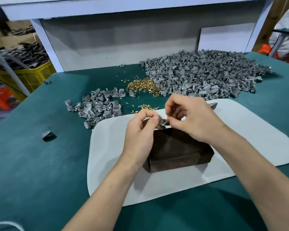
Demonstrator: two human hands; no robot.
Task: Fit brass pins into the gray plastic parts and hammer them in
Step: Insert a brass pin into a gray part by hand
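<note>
Left hand pinches a gray plastic part; right hand, grip clenched, pinches its other side

Desk top is some teal cloth, felt-like, totally matt with a slightly fuzzy nap. On it sits a white mat, smooth and matt, looks like a soft foam or rubbery sheet, can't say which. The dark brown block reads as rusty metal: rough, pitted, zero shine. The big pile of gray parts and the smaller pile are moulded plastic, smooth with a dull satin sheen, same as the gray part pinched in the left hand. Brass pins are the only glossy thing, bright gold metal. The yellow crate at the side is lattice plastic. The shelf frame looks smooth and painted.
</note>
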